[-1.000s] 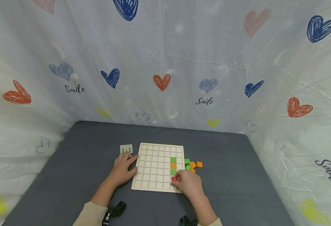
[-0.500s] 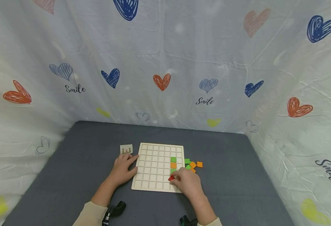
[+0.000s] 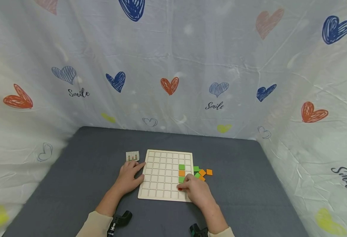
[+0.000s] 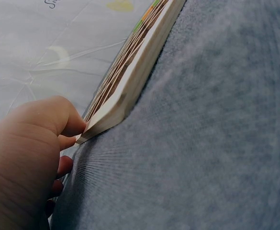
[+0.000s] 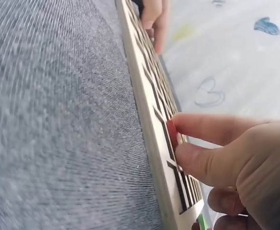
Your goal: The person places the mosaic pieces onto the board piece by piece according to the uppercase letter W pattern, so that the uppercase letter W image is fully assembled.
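Observation:
A pale wooden grid board [image 3: 161, 174] lies on the dark table. In one column near its right side sit a green tile [image 3: 182, 167], an orange tile [image 3: 181, 173] and a second green tile [image 3: 181, 179]. Just below them, my right hand [image 3: 199, 191] holds a small red tile [image 5: 172, 133] between index finger and thumb at a slot; the tile is mostly covered in the head view. My left hand [image 3: 128, 177], fingers spread, rests against the board's left edge. In the left wrist view, the thumb touches the board's corner.
Several loose green and orange tiles [image 3: 209, 172] lie in a small heap along the board's right edge. A small patterned card [image 3: 132, 156] is beyond my left hand. Behind the grey-blue tablecloth [image 3: 244, 184] hangs a white curtain [image 3: 188, 59] printed with hearts.
The red tile, first pinched near the slot, was tilted and shifted slightly left, and now sits lower under my right fingertips. My left hand and the board stay put.

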A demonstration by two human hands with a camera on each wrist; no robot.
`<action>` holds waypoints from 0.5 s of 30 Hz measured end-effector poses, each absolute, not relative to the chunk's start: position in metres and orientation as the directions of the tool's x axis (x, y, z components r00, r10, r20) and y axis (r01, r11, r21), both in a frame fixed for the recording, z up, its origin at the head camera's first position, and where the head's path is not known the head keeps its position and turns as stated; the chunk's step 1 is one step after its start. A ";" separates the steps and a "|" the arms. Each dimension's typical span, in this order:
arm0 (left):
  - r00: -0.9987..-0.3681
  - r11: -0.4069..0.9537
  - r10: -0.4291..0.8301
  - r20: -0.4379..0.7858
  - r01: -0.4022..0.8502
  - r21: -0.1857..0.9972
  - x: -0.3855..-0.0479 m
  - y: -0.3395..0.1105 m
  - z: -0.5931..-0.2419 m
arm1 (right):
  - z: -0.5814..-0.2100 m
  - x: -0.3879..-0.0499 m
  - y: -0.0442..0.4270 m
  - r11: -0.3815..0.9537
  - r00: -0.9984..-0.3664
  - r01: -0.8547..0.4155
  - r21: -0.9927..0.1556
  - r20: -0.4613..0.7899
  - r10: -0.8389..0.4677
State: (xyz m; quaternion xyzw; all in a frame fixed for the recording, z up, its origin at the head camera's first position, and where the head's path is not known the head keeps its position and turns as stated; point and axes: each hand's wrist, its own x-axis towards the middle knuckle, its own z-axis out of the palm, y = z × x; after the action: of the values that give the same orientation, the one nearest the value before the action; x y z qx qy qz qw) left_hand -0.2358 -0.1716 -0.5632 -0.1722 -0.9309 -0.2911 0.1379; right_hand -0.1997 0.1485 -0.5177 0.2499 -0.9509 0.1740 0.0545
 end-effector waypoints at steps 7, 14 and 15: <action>-0.905 0.776 0.235 0.354 0.394 0.492 -0.236 -0.171 -0.563 | -0.519 -0.201 0.148 0.806 -0.854 -0.516 -0.289 0.250 -0.457; -0.902 0.777 0.237 0.361 0.399 0.487 -0.236 -0.172 -0.563 | -0.517 -0.199 0.150 0.824 -0.873 -0.475 -0.308 0.281 -0.398; -0.901 0.777 0.237 0.363 0.400 0.486 -0.236 -0.172 -0.563 | -0.517 -0.199 0.151 0.827 -0.874 -0.472 -0.306 0.283 -0.394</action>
State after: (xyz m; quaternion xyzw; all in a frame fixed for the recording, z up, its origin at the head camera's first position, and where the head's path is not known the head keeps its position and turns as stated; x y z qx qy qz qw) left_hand -0.2361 -0.1719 -0.5633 -0.1709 -0.9319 -0.2867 0.1422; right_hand -0.1988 0.1506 -0.5169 0.2278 -0.9501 0.1861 0.1042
